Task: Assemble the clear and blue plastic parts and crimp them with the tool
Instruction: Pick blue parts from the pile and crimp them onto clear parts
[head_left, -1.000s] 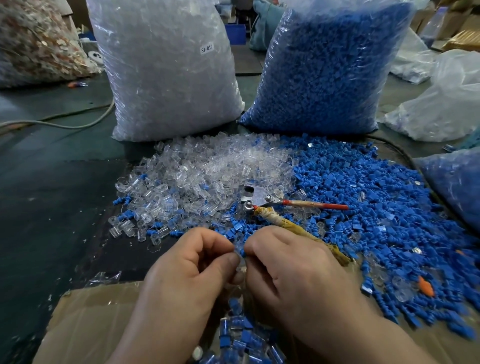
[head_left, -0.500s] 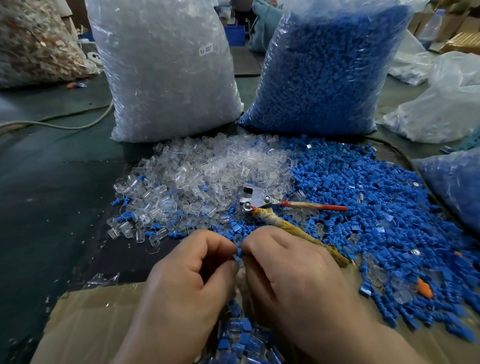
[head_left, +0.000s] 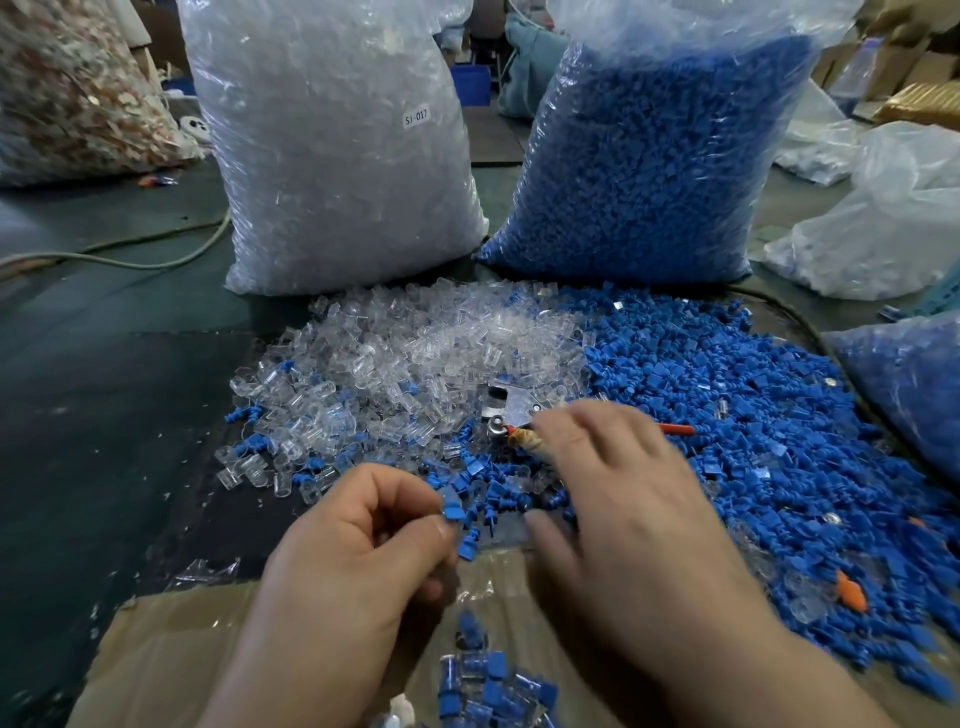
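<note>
The left hand (head_left: 363, 551) pinches a blue part (head_left: 453, 512) between thumb and forefinger. The right hand (head_left: 623, 519), fingers extended and blurred, covers the handles of the crimping tool (head_left: 511, 413), which lies between the clear pile (head_left: 426, 348) and the blue pile (head_left: 753, 415).

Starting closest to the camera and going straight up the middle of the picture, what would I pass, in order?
Assembled pieces → left hand pinching a blue part → tool → clear pile → clear bag. The right hand overlaps the tool, so it is left out.
</note>
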